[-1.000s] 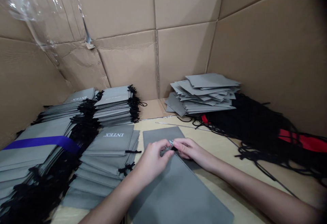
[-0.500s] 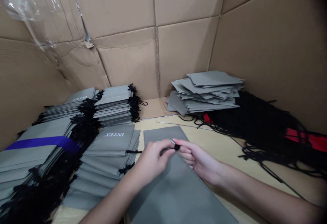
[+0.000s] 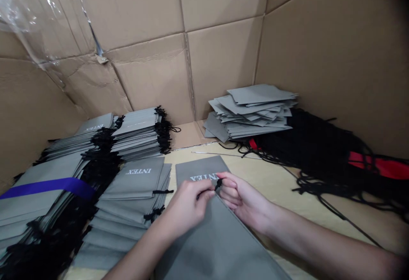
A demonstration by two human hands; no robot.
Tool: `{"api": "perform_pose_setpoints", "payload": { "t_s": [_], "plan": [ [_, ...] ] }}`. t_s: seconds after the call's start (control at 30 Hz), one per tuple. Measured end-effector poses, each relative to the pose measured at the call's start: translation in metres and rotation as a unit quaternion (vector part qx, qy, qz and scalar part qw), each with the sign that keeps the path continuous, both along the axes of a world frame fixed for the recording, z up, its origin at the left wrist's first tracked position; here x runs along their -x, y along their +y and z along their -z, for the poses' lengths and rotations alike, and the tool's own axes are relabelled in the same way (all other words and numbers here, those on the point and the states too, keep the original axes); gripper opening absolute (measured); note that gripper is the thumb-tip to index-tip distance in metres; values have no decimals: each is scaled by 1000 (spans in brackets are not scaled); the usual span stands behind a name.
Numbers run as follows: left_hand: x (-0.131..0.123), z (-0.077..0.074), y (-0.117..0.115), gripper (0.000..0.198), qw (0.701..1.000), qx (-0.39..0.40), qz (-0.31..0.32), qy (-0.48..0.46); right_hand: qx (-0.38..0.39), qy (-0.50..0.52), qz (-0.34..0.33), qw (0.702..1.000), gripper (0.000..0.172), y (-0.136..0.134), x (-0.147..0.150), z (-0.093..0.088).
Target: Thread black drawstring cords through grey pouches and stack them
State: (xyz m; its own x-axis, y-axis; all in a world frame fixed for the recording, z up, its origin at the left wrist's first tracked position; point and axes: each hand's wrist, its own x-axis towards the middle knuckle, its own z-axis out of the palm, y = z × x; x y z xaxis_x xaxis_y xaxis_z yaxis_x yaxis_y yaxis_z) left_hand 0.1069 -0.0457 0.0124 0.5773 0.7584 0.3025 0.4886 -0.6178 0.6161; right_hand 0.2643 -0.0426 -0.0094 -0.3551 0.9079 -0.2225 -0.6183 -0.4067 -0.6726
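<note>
A long grey pouch (image 3: 220,237) with white INTEX lettering at its far end lies in front of me. At its right edge both hands meet around a short black cord (image 3: 218,184). My left hand (image 3: 191,203) pinches the cord and the pouch edge between thumb and forefinger. Just to the right, my right hand (image 3: 238,192) is closed on the cord's knotted-looking end, its other fingers curled in. The exact grip inside the fingertips is partly hidden.
Left of the hands lies a fanned pile of grey pouches (image 3: 124,216). Behind it are corded stacks (image 3: 137,133) and a bundle with a purple band (image 3: 51,186). Plain grey pieces (image 3: 255,110) and black cords (image 3: 319,152) lie at right. Cardboard walls (image 3: 223,54) enclose the table.
The right fingers have curled further in around the cord, and the pale tip seen between the hands is out of sight. More INTEX lettering shows. The whole view has shifted slightly.
</note>
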Motion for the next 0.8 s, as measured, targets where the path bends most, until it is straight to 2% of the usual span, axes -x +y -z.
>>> {"api": "perform_pose_setpoints", "payload": {
  "t_s": [0.13, 0.23, 0.3, 0.43, 0.5, 0.63, 0.7, 0.8],
  "plan": [
    [6, 4, 9, 8, 998, 59, -11, -12, -125, -128, -11, 984, 40, 7, -2, 7],
    [7, 4, 14, 14, 995, 96, -13, -22, -239, -283, 5, 929, 47, 18, -9, 12],
    [7, 3, 14, 18, 994, 101, -5, -40, -276, -344, 24, 897, 51, 25, -13, 13],
    [7, -1, 12, 21, 989, 111, 35, -94, -294, -351, 25, 888, 50, 28, -16, 11],
    [7, -1, 14, 23, 981, 143, 54, -117, -335, -366, 31, 868, 44, 25, -17, 9],
    [9, 4, 20, 29, 969, 190, 28, -154, -418, -409, 13, 811, 41, 18, -18, 7],
    [10, 6, 22, 32, 963, 212, 16, -163, -426, -414, -9, 804, 44, 16, -18, 7],
    [10, 7, 22, 35, 955, 245, 31, -165, -432, -425, -28, 795, 44, 15, -16, 9]
  ]
}}
